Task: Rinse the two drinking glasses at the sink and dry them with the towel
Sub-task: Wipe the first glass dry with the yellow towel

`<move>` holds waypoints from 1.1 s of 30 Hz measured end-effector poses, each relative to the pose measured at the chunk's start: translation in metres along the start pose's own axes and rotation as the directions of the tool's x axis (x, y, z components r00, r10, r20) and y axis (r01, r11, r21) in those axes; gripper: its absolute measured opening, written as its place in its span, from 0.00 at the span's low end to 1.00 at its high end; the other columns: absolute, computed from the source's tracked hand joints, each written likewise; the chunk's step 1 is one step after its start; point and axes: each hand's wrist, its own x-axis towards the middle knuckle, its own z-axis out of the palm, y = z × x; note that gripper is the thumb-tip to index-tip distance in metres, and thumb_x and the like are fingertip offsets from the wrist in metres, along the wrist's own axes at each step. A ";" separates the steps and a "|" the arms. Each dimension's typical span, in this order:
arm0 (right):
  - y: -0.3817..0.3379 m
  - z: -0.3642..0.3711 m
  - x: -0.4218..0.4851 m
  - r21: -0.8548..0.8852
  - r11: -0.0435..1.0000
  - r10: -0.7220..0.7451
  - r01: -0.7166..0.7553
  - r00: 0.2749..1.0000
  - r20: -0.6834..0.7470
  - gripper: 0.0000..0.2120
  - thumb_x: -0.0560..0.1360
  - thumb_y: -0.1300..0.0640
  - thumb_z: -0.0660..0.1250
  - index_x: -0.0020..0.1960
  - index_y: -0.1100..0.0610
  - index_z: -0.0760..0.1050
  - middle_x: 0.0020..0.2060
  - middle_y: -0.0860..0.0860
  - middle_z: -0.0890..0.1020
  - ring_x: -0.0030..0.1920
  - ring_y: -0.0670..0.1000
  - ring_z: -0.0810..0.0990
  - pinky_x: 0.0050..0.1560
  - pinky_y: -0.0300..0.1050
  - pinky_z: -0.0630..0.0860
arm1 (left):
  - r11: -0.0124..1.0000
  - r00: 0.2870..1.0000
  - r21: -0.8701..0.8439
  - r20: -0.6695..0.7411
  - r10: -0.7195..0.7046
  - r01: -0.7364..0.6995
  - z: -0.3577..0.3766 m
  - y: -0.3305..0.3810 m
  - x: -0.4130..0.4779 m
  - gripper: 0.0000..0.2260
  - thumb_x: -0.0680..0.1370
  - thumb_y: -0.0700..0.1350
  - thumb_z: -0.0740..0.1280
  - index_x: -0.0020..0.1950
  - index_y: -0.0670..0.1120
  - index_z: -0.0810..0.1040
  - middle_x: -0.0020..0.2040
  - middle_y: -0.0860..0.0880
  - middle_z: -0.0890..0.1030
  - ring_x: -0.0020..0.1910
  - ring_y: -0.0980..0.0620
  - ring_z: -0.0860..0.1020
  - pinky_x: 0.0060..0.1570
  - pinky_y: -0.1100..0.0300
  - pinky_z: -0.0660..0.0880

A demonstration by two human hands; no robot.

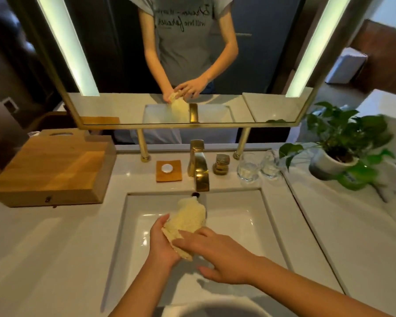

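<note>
Over the white sink basin [249, 216] my left hand [161, 242] holds a cream-yellow towel [188, 221], bunched up and hanging toward the drain. My right hand [217, 252] lies against the towel's near end, fingers spread and touching the cloth. Two clear drinking glasses stand upright on the counter right of the faucet: one [247, 167] nearer the tap, the other [270, 164] beside it toward the plant. Neither hand touches a glass.
A gold faucet [199, 168] and its handle [221, 164] stand behind the basin. A wooden soap dish [169, 170] lies left of the faucet, a wooden box [53, 170] at far left. A potted plant [343, 147] sits at right. A mirror hangs above.
</note>
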 end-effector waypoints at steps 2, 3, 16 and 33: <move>0.014 0.006 -0.022 0.097 0.994 0.060 -0.058 0.998 -0.018 0.32 0.77 0.53 0.64 0.76 0.40 0.53 0.76 0.42 0.60 0.70 0.49 0.65 0.60 0.49 0.73 | 0.998 0.999 0.054 -0.024 -0.039 0.040 0.009 -0.017 0.009 0.20 0.70 0.45 0.61 0.58 0.35 0.74 0.48 0.35 0.80 0.49 0.37 0.76 0.54 0.46 0.72; 0.022 0.008 -0.031 0.154 0.982 0.116 -0.109 0.993 -0.032 0.31 0.78 0.51 0.63 0.75 0.39 0.53 0.75 0.42 0.63 0.69 0.47 0.66 0.62 0.46 0.73 | 0.995 0.998 0.072 -0.028 -0.063 0.065 0.014 -0.023 0.014 0.22 0.68 0.44 0.61 0.59 0.35 0.74 0.51 0.36 0.79 0.51 0.36 0.76 0.57 0.45 0.71; 0.187 -0.029 0.001 0.859 0.425 0.877 -0.286 0.363 -0.313 0.33 0.73 0.60 0.72 0.73 0.58 0.61 0.69 0.52 0.70 0.68 0.52 0.70 0.63 0.44 0.72 | 0.972 0.992 0.206 0.018 -0.122 0.116 0.033 -0.031 0.076 0.43 0.49 0.35 0.73 0.65 0.42 0.72 0.58 0.37 0.77 0.54 0.35 0.76 0.52 0.43 0.77; 0.182 -0.015 0.034 0.919 0.338 0.915 -0.204 0.301 -0.270 0.30 0.64 0.53 0.78 0.59 0.49 0.65 0.56 0.50 0.73 0.51 0.46 0.76 0.42 0.34 0.79 | 0.726 0.993 0.685 -0.025 0.119 -0.070 0.015 -0.011 0.058 0.19 0.70 0.27 0.63 0.53 0.47 0.74 0.48 0.40 0.80 0.46 0.41 0.79 0.43 0.51 0.78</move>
